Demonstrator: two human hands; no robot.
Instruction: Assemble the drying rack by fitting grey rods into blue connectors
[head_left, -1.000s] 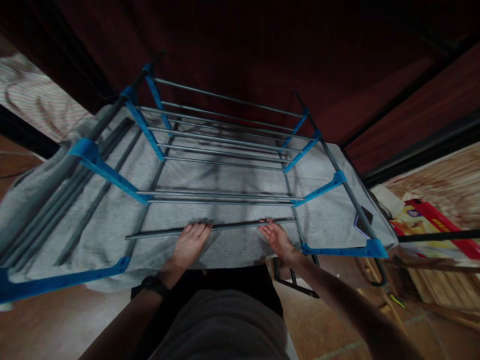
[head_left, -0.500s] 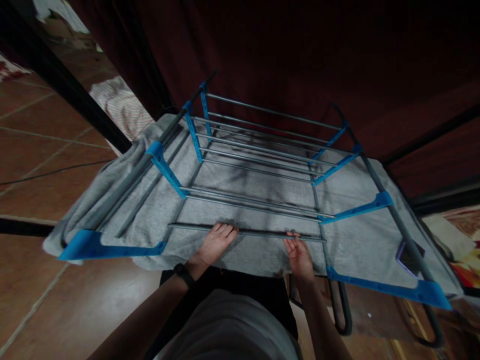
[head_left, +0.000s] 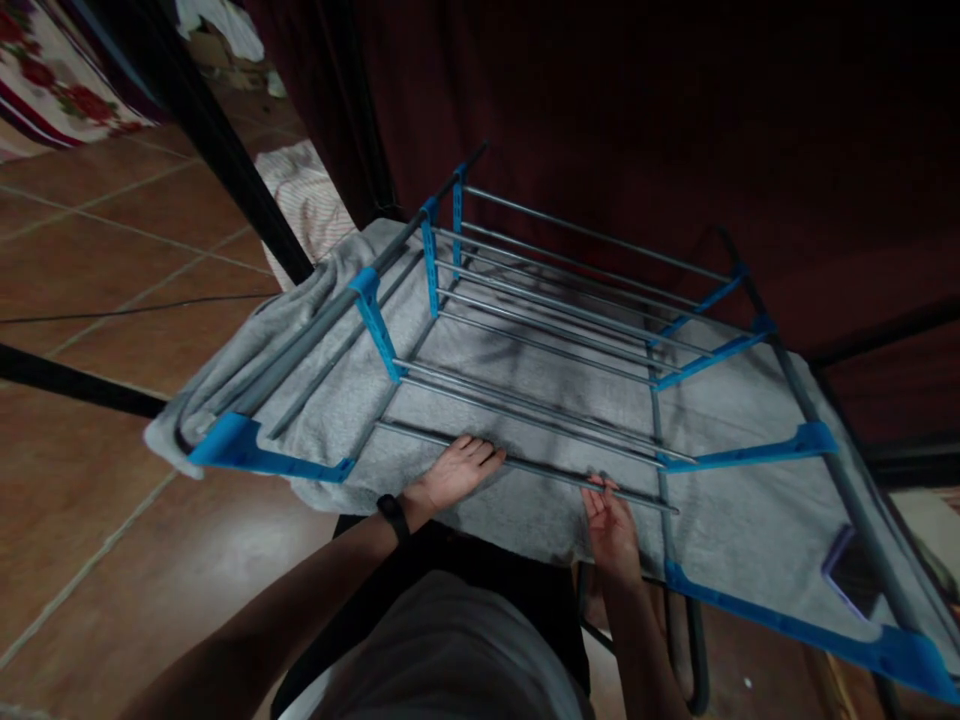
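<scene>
The step in hand looks to be lining up one grey metal rod (head_left: 547, 470) across the near part of a blue-and-grey tubular rack frame (head_left: 551, 409); the rod lies at six o'clock from the middle of the view, slanting from about seven round to five. The left hand (head_left: 456, 474), at six, is palm down with its fingers curled closed over the rod. The right hand (head_left: 611, 522), at five, is turned palm up, its fingers loosely closed on the rod near the right end; how firmly, I cannot tell. Each rod end lies over or by a lower side rail, though contact there cannot be made out. The next move seems to call for both hands acting together, with the rod level and its ends matched to the near blue brackets at eight (head_left: 262, 458) and four o'clock (head_left: 787, 617). As for containers, none shows near the hands: the grey blanket (head_left: 525, 525) bears the rack and, towards four, a phone (head_left: 851, 578). Carton-like boxes (head_left: 214, 50) sit far off between ten and eleven, too dim to tell their contents.
</scene>
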